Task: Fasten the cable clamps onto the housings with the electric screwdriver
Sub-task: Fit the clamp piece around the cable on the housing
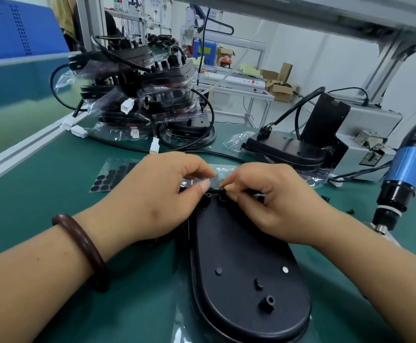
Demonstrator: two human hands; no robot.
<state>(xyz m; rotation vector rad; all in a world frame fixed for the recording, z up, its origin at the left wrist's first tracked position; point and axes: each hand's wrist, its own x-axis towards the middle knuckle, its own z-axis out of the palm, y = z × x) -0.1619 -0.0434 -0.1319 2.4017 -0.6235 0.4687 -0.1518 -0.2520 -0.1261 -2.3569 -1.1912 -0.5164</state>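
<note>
Covering the bench, a green mat (53, 194) carries a pile of bagged housings (152, 95) at the back. A black housing (239, 256) lies flat in front, near the person. The screwdriver (404, 174) is upright at the right, apart from both hands. The left hand (152, 194) and right hand (271, 201) meet over the housing's far end, each pinching the small black clamp (216, 190) between thumb and finger.
</note>
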